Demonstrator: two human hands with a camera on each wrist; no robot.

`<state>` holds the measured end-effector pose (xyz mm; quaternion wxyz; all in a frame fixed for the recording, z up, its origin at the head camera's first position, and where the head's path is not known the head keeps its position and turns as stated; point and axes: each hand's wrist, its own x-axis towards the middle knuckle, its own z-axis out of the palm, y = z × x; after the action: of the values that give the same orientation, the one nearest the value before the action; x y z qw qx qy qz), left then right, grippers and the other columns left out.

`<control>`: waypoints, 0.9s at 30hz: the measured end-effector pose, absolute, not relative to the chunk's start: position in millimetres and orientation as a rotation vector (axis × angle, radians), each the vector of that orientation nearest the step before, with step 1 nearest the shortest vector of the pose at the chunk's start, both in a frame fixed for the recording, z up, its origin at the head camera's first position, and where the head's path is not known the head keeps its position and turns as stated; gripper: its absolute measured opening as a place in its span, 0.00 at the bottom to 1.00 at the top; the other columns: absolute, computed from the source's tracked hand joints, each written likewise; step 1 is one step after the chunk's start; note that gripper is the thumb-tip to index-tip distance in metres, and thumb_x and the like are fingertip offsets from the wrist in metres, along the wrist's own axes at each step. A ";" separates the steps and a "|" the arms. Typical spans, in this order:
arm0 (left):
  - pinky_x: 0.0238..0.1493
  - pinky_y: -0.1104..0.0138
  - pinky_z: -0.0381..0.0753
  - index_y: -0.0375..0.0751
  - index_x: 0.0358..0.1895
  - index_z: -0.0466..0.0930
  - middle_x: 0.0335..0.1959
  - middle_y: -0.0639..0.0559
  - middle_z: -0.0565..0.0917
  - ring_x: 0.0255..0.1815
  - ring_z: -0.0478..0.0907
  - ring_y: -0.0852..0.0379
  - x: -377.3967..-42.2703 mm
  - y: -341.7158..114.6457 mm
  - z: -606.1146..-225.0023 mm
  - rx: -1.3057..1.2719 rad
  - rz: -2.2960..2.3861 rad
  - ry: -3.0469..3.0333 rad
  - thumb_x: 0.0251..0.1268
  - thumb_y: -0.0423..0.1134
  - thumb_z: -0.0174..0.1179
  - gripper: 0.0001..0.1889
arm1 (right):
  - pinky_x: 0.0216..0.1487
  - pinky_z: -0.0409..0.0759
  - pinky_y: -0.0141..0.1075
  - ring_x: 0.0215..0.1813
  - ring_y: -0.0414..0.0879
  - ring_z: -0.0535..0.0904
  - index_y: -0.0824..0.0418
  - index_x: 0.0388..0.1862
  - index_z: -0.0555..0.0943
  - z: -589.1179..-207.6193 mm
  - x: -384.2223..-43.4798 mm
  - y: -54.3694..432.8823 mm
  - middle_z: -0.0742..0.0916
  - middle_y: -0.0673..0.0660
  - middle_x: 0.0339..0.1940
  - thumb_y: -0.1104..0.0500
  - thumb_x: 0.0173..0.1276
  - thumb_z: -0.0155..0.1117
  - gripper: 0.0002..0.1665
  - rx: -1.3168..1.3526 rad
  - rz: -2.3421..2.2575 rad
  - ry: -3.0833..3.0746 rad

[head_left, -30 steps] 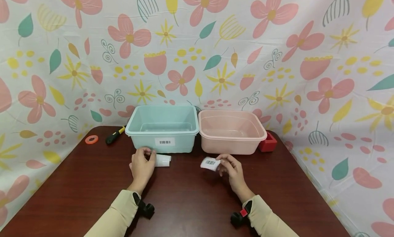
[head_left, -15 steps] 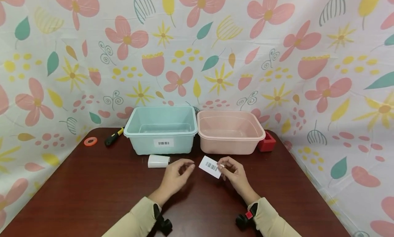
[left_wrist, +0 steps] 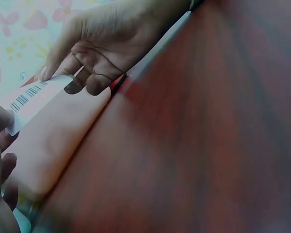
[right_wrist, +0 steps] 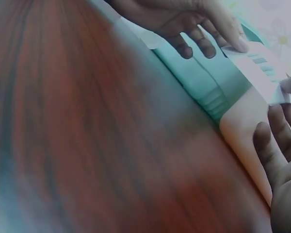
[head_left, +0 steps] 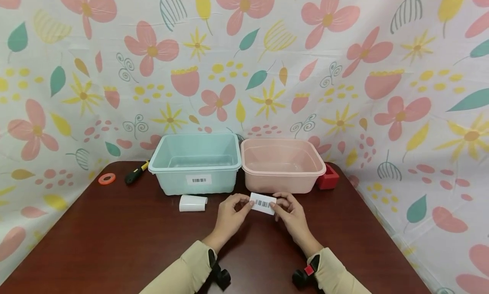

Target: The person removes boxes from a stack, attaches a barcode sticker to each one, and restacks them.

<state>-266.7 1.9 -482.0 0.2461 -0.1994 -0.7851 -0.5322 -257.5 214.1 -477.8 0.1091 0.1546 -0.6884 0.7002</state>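
Note:
A white barcode label point(head_left: 262, 203) is stretched between both hands above the table, its printed side facing up toward the head camera. My left hand point(head_left: 230, 217) pinches its left end between thumb and fingers. At the other end, my right hand point(head_left: 292, 215) pinches the label the same way. Just behind it stands a pink bin point(head_left: 282, 181), which bears no label on its visible front. To its left is a light blue bin point(head_left: 198, 186) with a similar barcode label point(head_left: 198, 180) on its front. A curled piece of white paper point(head_left: 192, 203) lies before the blue bin.
An orange ring-shaped roll point(head_left: 107, 178) and a black-and-yellow handled tool point(head_left: 136, 172) lie at the table's back left. A red block-like holder point(head_left: 328, 178) stands right of the pink bin. Behind everything hangs a flowered cloth point(head_left: 244, 73).
My left hand has let go of the curled white paper, moved right and taken hold of the barcode label's left end. My right hand keeps its grip, with the label now turned flatter.

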 end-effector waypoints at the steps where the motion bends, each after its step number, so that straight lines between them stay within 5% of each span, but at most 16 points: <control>1: 0.33 0.64 0.79 0.53 0.37 0.87 0.32 0.66 0.83 0.33 0.78 0.60 -269.1 5.5 -482.0 -0.534 -1.444 -2.142 0.64 0.43 0.71 0.03 | 0.28 0.79 0.36 0.26 0.48 0.77 0.71 0.56 0.75 -477.5 -259.1 216.1 0.87 0.61 0.34 0.65 0.67 0.70 0.22 0.379 2.095 -2.013; 9: 0.32 0.69 0.74 0.57 0.38 0.89 0.32 0.66 0.83 0.31 0.76 0.63 -289.2 37.3 -478.2 -0.453 -1.332 -2.212 0.65 0.52 0.68 0.07 | 0.36 0.80 0.35 0.34 0.47 0.80 0.73 0.51 0.79 -475.2 -273.4 234.9 0.87 0.52 0.35 0.63 0.66 0.72 0.20 0.018 2.142 -1.918; 20: 0.28 0.66 0.73 0.59 0.37 0.91 0.32 0.64 0.87 0.27 0.77 0.66 -300.4 55.4 -482.0 -0.305 -1.180 -2.273 0.63 0.54 0.69 0.08 | 0.39 0.76 0.26 0.37 0.42 0.80 0.70 0.41 0.86 -460.5 -274.3 238.9 0.87 0.64 0.35 0.65 0.66 0.72 0.09 0.118 1.636 -2.009; 27: 0.27 0.67 0.74 0.60 0.37 0.92 0.31 0.68 0.87 0.26 0.77 0.68 -309.4 70.0 -480.6 -0.313 -1.161 -2.266 0.63 0.54 0.68 0.07 | 0.36 0.74 0.23 0.34 0.48 0.81 0.63 0.37 0.88 -479.6 -298.2 260.2 0.88 0.58 0.31 0.63 0.63 0.75 0.05 0.170 1.404 -1.991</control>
<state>-309.4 70.0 -480.6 0.2841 -0.1168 -0.8469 -0.4340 -298.2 260.2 -479.6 0.3426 0.0653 -0.7659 0.5402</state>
